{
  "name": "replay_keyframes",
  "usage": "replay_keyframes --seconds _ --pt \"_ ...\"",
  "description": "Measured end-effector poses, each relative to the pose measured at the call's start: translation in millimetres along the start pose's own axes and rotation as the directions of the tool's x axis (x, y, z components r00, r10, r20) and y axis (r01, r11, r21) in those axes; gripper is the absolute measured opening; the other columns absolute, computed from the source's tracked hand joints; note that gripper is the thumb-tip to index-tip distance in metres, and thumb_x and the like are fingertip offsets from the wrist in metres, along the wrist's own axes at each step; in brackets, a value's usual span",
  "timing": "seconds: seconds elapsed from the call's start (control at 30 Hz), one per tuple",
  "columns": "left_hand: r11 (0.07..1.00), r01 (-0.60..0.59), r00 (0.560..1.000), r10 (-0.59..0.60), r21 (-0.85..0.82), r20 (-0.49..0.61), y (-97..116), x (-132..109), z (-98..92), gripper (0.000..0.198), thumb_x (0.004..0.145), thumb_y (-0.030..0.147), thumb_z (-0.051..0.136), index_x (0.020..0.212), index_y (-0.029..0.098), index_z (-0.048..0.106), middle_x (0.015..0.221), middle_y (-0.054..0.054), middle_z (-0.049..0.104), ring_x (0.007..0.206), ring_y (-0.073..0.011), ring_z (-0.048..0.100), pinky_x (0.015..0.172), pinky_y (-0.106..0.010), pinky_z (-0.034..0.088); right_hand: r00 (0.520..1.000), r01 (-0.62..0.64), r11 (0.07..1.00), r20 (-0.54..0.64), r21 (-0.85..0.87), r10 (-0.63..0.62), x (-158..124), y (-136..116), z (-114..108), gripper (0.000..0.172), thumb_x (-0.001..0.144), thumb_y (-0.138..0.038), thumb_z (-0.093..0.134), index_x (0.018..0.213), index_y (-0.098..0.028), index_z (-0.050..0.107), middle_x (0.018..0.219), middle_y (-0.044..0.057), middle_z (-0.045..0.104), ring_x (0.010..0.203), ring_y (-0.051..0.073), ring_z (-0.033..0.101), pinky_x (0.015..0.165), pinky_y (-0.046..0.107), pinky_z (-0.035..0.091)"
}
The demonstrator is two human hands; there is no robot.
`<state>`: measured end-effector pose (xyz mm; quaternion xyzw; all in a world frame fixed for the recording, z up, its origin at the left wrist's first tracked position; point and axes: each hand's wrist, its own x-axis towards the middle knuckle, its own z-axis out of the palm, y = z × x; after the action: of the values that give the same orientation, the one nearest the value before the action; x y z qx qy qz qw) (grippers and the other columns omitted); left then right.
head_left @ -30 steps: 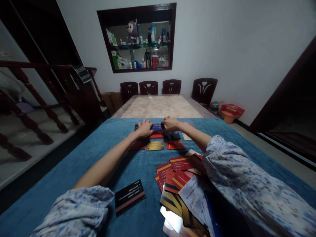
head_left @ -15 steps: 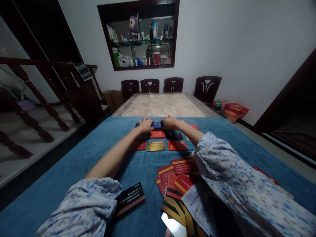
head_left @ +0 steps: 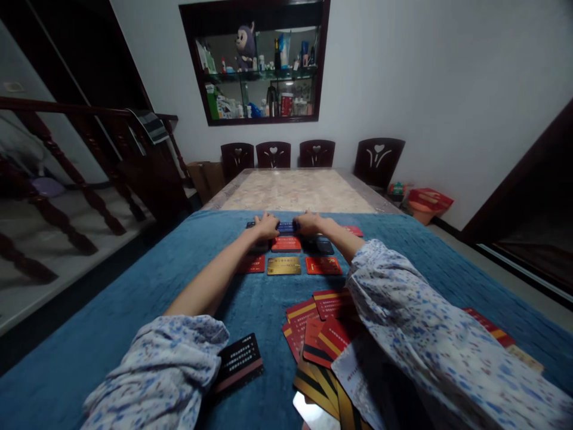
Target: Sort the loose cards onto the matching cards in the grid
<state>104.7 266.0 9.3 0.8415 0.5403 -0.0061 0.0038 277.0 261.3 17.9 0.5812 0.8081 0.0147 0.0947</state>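
Both arms stretch forward over rows of plastic cards laid face up on the cloth. My left hand [head_left: 267,226], fingers curled, pinches the left end of a blue card [head_left: 285,227] in the far row. At that card's right end, my right hand [head_left: 308,223] has its fingers closed on the edge. The fingertips are partly hidden. Just nearer lie a red card [head_left: 285,243] and a dark card [head_left: 317,246]. The front row holds a gold card [head_left: 284,266] between two red ones, the right one [head_left: 323,266] patterned with gold.
A loose pile of red and gold cards [head_left: 316,337] lies by my right forearm. One black card [head_left: 242,361] rests beside my left sleeve. More cards [head_left: 490,325] lie at the right. Blue cloth [head_left: 147,298] covers the near part of the marble-look table [head_left: 295,188]; chairs [head_left: 378,161] stand beyond.
Both hands stay on the blue card with almost no movement. The view has shifted slightly, and the sleeves sit a little differently in it.
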Motion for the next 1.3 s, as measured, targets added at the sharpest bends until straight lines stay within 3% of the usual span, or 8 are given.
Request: replay_keyframes --seconds 0.27,0.67,0.9,1.1,1.3 --pt "1.000 -0.001 1.000 0.001 -0.020 0.016 -2.9 3.7 1.8 0.033 0.078 0.020 0.056 0.111 0.021 0.063 0.127 -0.013 0.058 0.131 -0.0347 0.034 0.104 -0.058 0.031 1.000 0.005 1.000 -0.004 0.003 -0.005 1.7 2.1 0.7 0.043 0.083 -0.027 0.057 0.124 -0.020 0.063 0.134 0.015 0.061 0.128 0.036 0.046 0.096 0.050 0.046" --pt "1.000 -0.004 0.999 0.004 0.000 0.044 -5.5 8.7 4.1 0.029 0.076 0.019 0.056 0.105 0.019 0.062 0.125 -0.013 0.058 0.130 -0.0338 0.036 0.107 -0.058 0.030 1.000 -0.005 1.000 -0.011 0.011 0.005 7.0 4.1 3.3 0.047 0.078 -0.026 0.059 0.124 -0.022 0.064 0.132 0.013 0.061 0.125 0.034 0.048 0.093 0.043 0.047" --pt "0.999 -0.029 0.999 0.028 0.019 0.041 -5.6 8.4 3.9 0.029 0.075 0.016 0.056 0.103 0.020 0.063 0.120 -0.014 0.060 0.129 -0.0356 0.037 0.103 -0.059 0.032 1.000 0.009 1.000 -0.006 0.029 -0.009 0.7 1.3 -3.1 0.046 0.080 -0.043 0.064 0.119 -0.020 0.067 0.124 0.013 0.067 0.124 0.036 0.050 0.090 0.043 0.050" --pt "0.999 -0.035 0.999 0.034 0.028 0.036 -7.3 9.3 5.2 0.031 0.076 0.017 0.056 0.106 0.021 0.062 0.121 -0.013 0.060 0.134 -0.0337 0.034 0.105 -0.056 0.031 1.000 0.006 0.999 -0.007 0.032 -0.006 2.3 3.3 -2.9 0.040 0.082 -0.042 0.064 0.115 -0.021 0.070 0.120 0.012 0.069 0.122 0.035 0.052 0.085 0.039 0.051" --pt "0.999 -0.042 0.999 0.042 0.032 0.015 -6.0 1.3 1.3 0.040 0.079 0.019 0.055 0.119 0.021 0.059 0.133 -0.014 0.057 0.138 -0.0329 0.030 0.107 -0.053 0.030 1.000 0.009 1.000 -0.007 0.025 -0.009 1.2 4.0 -2.5 0.047 0.082 -0.044 0.064 0.122 -0.020 0.066 0.126 0.012 0.066 0.126 0.036 0.049 0.090 0.043 0.050"
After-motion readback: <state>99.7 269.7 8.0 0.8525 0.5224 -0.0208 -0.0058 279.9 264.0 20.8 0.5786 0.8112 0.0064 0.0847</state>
